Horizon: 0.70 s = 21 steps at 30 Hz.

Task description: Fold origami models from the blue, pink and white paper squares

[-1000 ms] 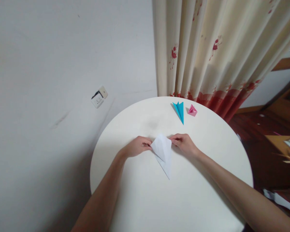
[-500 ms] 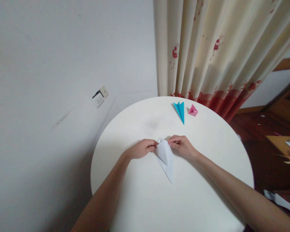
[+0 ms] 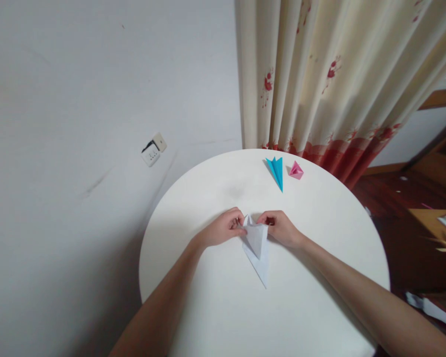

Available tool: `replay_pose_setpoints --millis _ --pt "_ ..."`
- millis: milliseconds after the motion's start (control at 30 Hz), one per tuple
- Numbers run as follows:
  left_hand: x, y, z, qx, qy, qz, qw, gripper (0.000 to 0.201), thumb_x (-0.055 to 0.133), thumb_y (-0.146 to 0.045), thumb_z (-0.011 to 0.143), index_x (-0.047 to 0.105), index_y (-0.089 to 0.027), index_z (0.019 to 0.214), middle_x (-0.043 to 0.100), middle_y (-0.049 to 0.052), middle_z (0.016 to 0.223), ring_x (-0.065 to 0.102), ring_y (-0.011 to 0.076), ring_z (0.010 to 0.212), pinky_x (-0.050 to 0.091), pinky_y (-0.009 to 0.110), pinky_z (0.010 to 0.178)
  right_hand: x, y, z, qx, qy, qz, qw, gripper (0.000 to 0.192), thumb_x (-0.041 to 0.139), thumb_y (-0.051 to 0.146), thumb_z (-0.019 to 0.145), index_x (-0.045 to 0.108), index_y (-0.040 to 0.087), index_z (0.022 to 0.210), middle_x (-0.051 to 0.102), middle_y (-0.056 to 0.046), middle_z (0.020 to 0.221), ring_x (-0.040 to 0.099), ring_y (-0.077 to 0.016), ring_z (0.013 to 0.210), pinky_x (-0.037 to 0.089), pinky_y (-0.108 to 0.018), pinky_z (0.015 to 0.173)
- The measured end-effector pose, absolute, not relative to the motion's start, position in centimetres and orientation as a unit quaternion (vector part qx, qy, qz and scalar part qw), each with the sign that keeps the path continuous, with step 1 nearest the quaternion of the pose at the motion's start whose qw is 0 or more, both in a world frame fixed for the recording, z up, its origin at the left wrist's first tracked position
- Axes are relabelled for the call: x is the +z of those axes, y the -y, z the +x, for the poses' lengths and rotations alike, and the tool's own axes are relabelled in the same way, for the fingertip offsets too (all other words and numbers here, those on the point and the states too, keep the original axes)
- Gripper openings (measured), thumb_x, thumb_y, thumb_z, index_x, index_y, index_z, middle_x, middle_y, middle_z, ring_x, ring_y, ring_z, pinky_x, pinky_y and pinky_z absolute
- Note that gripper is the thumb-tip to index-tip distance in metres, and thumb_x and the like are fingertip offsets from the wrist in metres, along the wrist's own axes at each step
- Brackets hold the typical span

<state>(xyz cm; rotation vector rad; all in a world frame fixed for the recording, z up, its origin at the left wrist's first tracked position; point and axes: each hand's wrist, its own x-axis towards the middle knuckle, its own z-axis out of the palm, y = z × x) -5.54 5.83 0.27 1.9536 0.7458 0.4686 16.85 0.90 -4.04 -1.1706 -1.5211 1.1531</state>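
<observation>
Folded white sheet (image 3: 257, 243), one: mid-table, long point toward 6 o'clock. Round white table (image 3: 215, 312) beneath. Left hand (image 3: 223, 228): at the sheet's 10 o'clock, fingers nearly together, pinching its edge. Right hand (image 3: 281, 228): at 2 o'clock, fingers curled in, gripping the opposite edge. Pink folded paper (image 3: 296, 171): 1 o'clock from the sheet; blue folded paper (image 3: 277, 173) beside it, at its 9 o'clock.

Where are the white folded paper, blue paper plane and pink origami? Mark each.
White folded paper (image 3: 256, 240), head view: upper flap.
Blue paper plane (image 3: 277, 171), head view: folded middle.
Pink origami (image 3: 296, 171), head view: middle.
</observation>
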Motion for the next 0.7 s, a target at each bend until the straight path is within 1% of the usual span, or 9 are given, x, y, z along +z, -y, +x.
replay_pose_setpoints --millis 67,233,433,567,700 --pt "0.32 -5.82 -5.48 0.206 -0.303 0.803 0.469 0.021 0.071 -0.027 0.075 0.055 -0.017 0.083 0.047 -0.003 0.082 0.041 0.0088 0.065 0.033 0.021 0.058 -3.87 -0.83 16.86 0.481 0.604 -0.463 0.435 0.008 0.067 0.021 0.070 0.066 0.014 0.074 0.060 0.001 0.064 0.048 -0.0101 0.057 0.037 -0.023 0.055" --pt "0.05 -5.51 -5.18 0.200 -0.332 0.775 0.499 0.019 0.068 -0.027 0.076 0.052 -0.017 0.081 0.046 -0.004 0.072 0.044 0.0103 0.066 0.034 0.021 0.060 -3.61 -0.64 16.72 0.512 0.587 -0.452 0.435 0.014 0.066 0.027 0.073 0.066 0.015 0.078 0.059 0.001 0.064 0.047 -0.0097 0.055 0.036 -0.023 0.053" --pt "0.05 -5.24 -4.96 0.193 -0.307 0.785 0.502 0.014 0.064 -0.028 0.082 0.064 -0.015 0.087 0.056 0.000 0.075 0.048 0.0118 0.070 0.038 0.024 0.065 -3.50 -0.69 16.70 0.525 0.577 -0.452 0.433 0.023 0.068 0.038 0.074 0.066 0.015 0.076 0.061 0.000 0.065 0.048 -0.0103 0.054 0.035 -0.024 0.053" --pt "0.43 -5.15 -4.83 0.206 -0.310 0.784 0.497 0.018 0.063 -0.029 0.084 0.067 -0.014 0.093 0.059 0.002 0.078 0.051 0.0129 0.073 0.040 0.025 0.067 -3.42 -0.76 16.72 0.521 0.581 -0.446 0.439 0.029 0.067 0.044 0.077 0.066 0.015 0.075 0.061 -0.001 0.065 0.049 -0.0110 0.056 0.036 -0.024 0.055" --pt "0.61 -5.13 -4.74 0.204 -0.300 0.804 0.471 0.021 0.061 -0.031 0.087 0.071 -0.015 0.098 0.061 0.003 0.083 0.053 0.0133 0.075 0.040 0.025 0.068 -3.29 -0.67 16.67 0.513 0.588 -0.446 0.438 0.035 0.067 0.049 0.077 0.065 0.015 0.073 0.059 0.000 0.062 0.047 -0.0108 0.055 0.035 -0.024 0.053"
